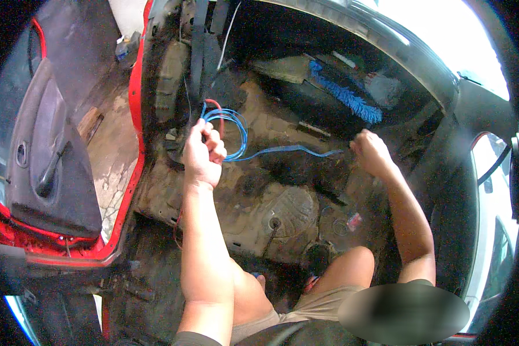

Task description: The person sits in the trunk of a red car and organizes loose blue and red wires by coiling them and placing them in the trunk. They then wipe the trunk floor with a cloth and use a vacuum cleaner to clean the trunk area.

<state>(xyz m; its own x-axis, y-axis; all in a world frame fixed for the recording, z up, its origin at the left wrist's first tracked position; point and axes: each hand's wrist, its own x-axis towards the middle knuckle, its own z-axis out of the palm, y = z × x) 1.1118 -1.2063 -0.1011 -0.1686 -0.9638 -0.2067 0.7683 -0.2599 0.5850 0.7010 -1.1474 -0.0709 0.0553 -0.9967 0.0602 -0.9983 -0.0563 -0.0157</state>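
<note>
A looped coil of blue wire (246, 134) hangs from my left hand (205, 151), whose fingers are closed around its left side. Just above that fist a short red wire (214, 102) bends over and runs down beside the loops. From the bottom of the coil, one blue strand stretches right in a slack wave toward my right hand (373, 153). That hand is raised over the right side of the car's bare floor, its fingers pinched at the strand's far end. The last bit of strand by the fingertips is blurred.
Around me is a stripped car interior with a dirty metal floor (242, 199) and a round cover plate (291, 213). An opened red door (52, 167) stands at left. A fluffy blue duster (346, 95) lies at the far right. A dark strap (199, 52) hangs beside the left pillar.
</note>
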